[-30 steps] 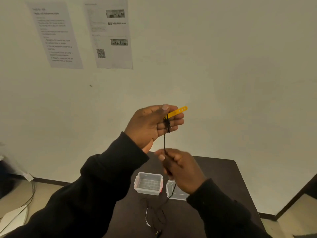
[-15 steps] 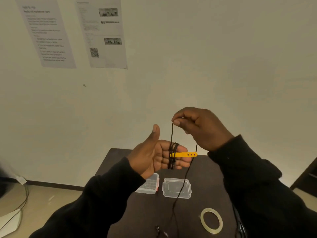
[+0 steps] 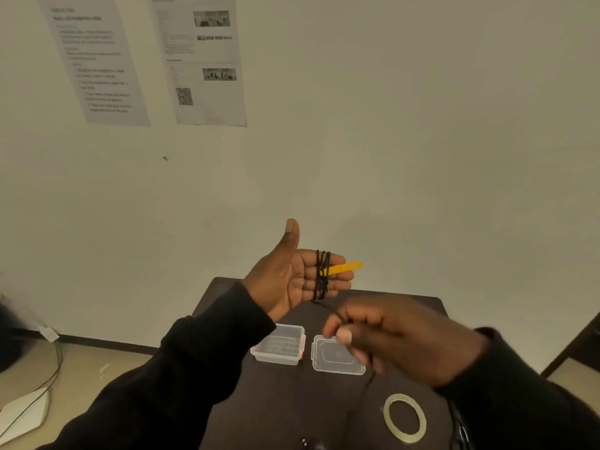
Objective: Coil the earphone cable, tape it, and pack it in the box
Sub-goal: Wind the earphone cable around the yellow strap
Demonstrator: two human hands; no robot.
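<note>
The left hand (image 3: 292, 280) is raised above the far edge of the dark counter (image 3: 292, 401), palm turned to the camera, thumb up and the fingers (image 3: 337, 277) straight and held together. The black earphone cable (image 3: 322, 274) is wound in several turns around these fingers, and a yellow strip (image 3: 345, 267) with small holes sticks out past the fingertips to the right. From the bottom of the coil the cable goes down to the right hand (image 3: 399, 339), which is lower, closer to the camera, and blurred; its thumb and fingers are curled and pinch the cable, and the loose part hangs down below this hand toward the counter. On the counter, the small clear box (image 3: 279, 345) stands open, and its clear lid (image 3: 337, 357) lies just beside it on the right. A roll of tape (image 3: 405, 418) lies flat nearer the camera, under the right arm. Two printed sheets (image 3: 201, 60) hang on the wall (image 3: 422, 125) behind.
</note>
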